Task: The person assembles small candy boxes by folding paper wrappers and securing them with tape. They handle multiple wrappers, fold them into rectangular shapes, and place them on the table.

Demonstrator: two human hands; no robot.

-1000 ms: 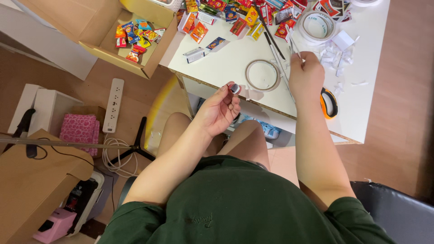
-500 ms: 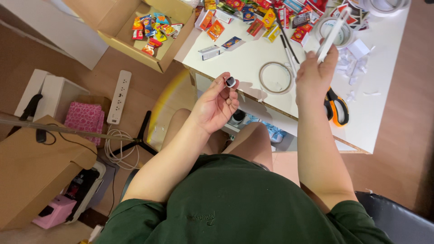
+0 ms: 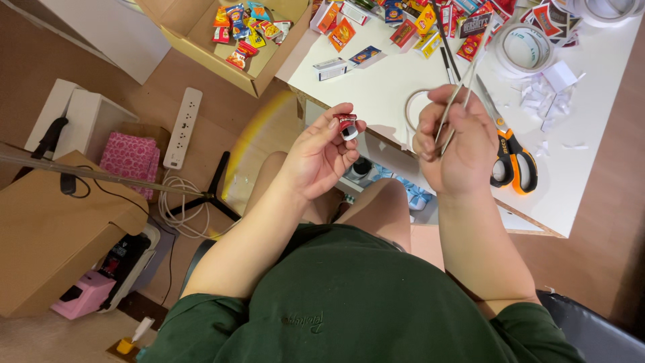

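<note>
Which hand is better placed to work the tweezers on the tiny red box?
Probably the right hand: it grips the tweezers, tips pointing up over the table. The left hand pinches the tiny red box in its fingertips.

Single head cam, looking steeply down over the lap; bench (image 3: 383,94) sits at top of frame, hands near, close-up.

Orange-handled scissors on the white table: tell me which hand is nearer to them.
Right. The right hand, holding tweezers, sits just beside the scissors; the left hand, holding a small red piece, is farther off, past the table's edge.
</note>
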